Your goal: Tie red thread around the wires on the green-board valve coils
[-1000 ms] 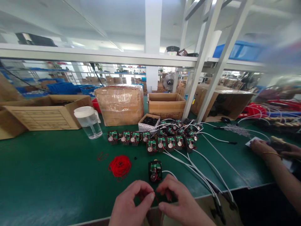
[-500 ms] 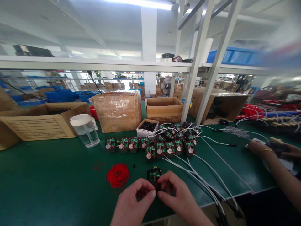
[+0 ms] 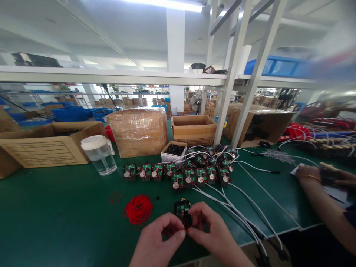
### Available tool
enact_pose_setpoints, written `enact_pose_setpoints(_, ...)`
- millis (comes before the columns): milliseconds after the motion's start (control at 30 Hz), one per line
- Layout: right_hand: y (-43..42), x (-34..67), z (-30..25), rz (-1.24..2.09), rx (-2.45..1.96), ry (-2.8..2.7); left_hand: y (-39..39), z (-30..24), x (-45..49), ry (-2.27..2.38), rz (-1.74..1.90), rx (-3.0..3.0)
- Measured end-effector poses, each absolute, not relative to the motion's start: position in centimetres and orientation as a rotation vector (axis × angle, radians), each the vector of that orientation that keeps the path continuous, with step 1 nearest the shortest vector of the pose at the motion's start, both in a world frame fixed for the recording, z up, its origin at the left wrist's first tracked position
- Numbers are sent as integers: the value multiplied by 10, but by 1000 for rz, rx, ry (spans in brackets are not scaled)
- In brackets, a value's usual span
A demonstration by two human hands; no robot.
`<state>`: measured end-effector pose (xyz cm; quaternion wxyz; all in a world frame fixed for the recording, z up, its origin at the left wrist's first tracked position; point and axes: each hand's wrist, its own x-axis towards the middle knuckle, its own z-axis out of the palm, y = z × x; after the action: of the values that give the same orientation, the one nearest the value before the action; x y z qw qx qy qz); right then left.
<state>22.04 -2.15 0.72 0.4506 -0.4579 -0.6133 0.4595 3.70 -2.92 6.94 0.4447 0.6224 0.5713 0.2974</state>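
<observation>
Wire (image 3: 186, 229), thin, red, at our fingertips over circuit unit's (image 3: 181, 208) near edge. Left hand (image 3: 160, 237) pinching it; right hand (image 3: 211, 230) close beside, grip we cannot tell. Wire likely light, limp; board probably fragile, best held by sides. Red coil (image 3: 138, 210) leftward; white cables (image 3: 244, 217) crowd our right.

Pinching a red wire (image 3: 186, 229) in the left hand (image 3: 161, 238), near the front of a module (image 3: 182, 208). Touching the module or hovering just beside it with the right hand (image 3: 208, 229); hard to tell which. Left on the surface (image 3: 69, 215), a red coil (image 3: 138, 210); farther back, rows of modules (image 3: 157, 171), a box (image 3: 169, 158) of black parts (image 3: 175, 149), a jug (image 3: 100, 160). Far right, a co-worker's hand (image 3: 308, 175).
</observation>
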Motion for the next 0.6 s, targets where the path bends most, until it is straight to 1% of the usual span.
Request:
enact_pose_setpoints(133, -22, 225, 13, 1037, -1111, -1620, -26, 69, 35, 1397, 694, 1563)
enact_pose_setpoints(600, -16, 236, 36, 1140, -1122, -1753, -14, 81, 23, 1424, 563, 1690)
